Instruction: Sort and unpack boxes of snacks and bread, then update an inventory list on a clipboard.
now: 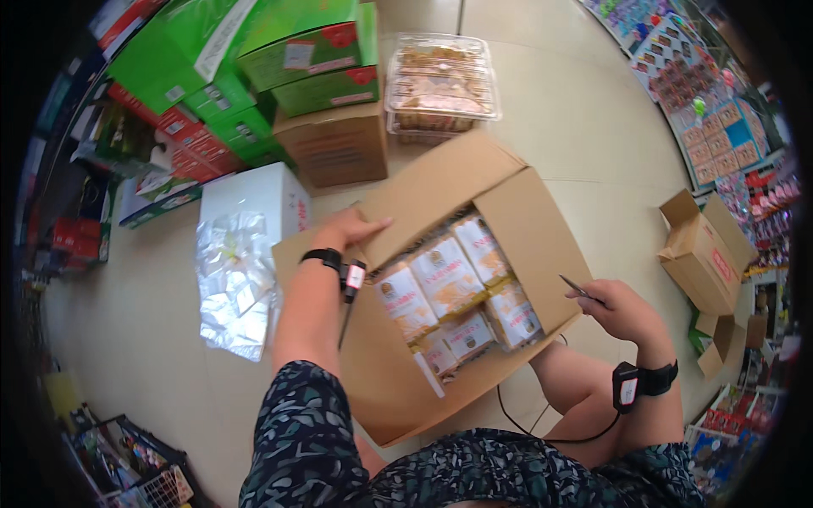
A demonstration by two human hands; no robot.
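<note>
An opened cardboard box [555, 245] sits tilted in front of me, its flaps folded outward. Several white packets [445, 275] with red print and gold edges fill it. My left hand [347, 229] grips the box's far-left corner, thumb lying over a flap [445, 190] and the other fingers mostly hidden. To the right of the box, my right hand [622, 309] is closed around a small tool with a dark pointed blade [576, 286]; its handle is hidden in the fist, so I cannot tell whether it is a knife or scissors.
Stacked green cartons [322, 68] stand on a brown carton [334, 148] at the far left. Near them are clear plastic food tubs [442, 85] and a white box [254, 199] with silvery wrapping [237, 288]. Another open carton [703, 262] and shelves line the right.
</note>
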